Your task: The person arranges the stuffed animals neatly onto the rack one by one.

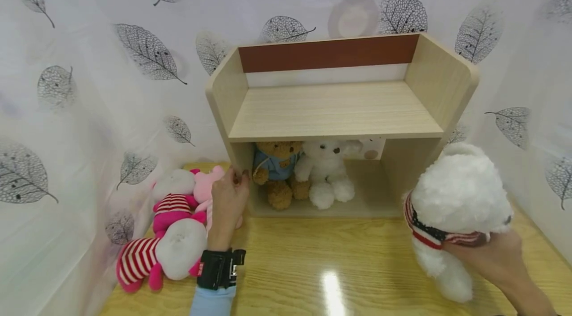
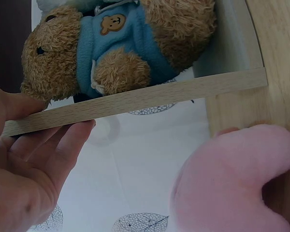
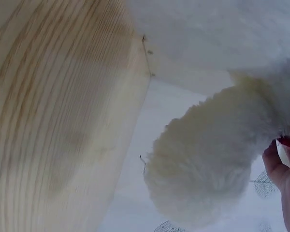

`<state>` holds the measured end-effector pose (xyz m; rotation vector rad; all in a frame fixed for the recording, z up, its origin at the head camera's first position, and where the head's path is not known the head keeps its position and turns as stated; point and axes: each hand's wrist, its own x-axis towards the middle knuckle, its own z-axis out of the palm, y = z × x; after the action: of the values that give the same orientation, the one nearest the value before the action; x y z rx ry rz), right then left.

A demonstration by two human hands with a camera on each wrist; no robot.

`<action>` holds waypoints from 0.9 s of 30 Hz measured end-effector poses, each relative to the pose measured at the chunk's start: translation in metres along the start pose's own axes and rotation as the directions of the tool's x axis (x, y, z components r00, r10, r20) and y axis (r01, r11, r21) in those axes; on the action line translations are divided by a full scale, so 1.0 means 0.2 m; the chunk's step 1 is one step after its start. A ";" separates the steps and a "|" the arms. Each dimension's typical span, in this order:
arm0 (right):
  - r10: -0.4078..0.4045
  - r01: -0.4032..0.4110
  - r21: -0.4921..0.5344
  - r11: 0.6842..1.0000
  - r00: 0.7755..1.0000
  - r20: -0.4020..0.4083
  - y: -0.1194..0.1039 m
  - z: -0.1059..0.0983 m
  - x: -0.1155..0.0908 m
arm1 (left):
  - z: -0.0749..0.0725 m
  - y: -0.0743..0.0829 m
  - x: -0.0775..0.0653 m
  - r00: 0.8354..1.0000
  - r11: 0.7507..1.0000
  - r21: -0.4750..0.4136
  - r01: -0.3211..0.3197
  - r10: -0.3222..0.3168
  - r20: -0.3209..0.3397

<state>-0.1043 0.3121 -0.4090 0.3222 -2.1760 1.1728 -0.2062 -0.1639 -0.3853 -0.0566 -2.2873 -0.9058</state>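
Note:
My left hand (image 1: 229, 206) pinches the front edge of the left side panel (image 2: 135, 99) of a small wooden shelf (image 1: 335, 107), thumb on the inner face and fingers outside. On the right, my right hand (image 1: 496, 261) grips a fluffy white plush toy (image 1: 460, 192) at its striped neck scarf (image 1: 429, 234). Its legs hang down over the table. Inside the lower compartment sit a brown teddy bear (image 1: 279, 169) in a blue hoodie and a white plush toy (image 1: 326, 172), side by side. The upper board hides part of their heads.
Left of the shelf lie a pink plush toy (image 1: 204, 184) and two plush toys in red-striped clothes, one at the back (image 1: 174, 206) and one in front (image 1: 178, 249). A leaf-patterned white sheet (image 1: 147, 52) hangs behind and beside the wooden table (image 1: 286, 266).

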 end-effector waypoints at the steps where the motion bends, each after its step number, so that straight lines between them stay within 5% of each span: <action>1: 0.027 -0.027 -0.001 1.000 1.000 0.006 -0.02 0.01 -0.01 | 0.00 0.00 0.00 1.000 1.000 0.001 -0.006 0.006 -0.003; 6: 0.103 -0.103 -0.031 0.994 0.995 -0.002 -0.07 0.09 -0.02 | 0.01 -0.01 0.00 0.999 0.999 0.001 -0.036 0.036 -0.025; 13: 0.021 -0.021 0.007 1.000 0.999 -0.038 -0.11 0.27 -0.03 | 0.00 -0.02 0.00 0.999 0.999 0.004 -0.038 0.038 -0.018; 18: 0.047 -0.047 -0.032 0.998 0.999 -0.004 -0.16 0.40 -0.03 | 0.00 -0.02 0.00 1.000 1.000 0.005 -0.020 0.020 -0.004; 27: -0.121 0.120 -0.070 0.990 0.993 -0.009 -0.27 0.54 0.06 | 0.01 -0.02 -0.01 1.000 1.000 -0.009 -0.014 0.014 0.004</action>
<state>-0.1323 0.1935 -0.4098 0.4091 -2.1488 1.0276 -0.2073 -0.1661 -0.3895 -0.0781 -2.2835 -0.9101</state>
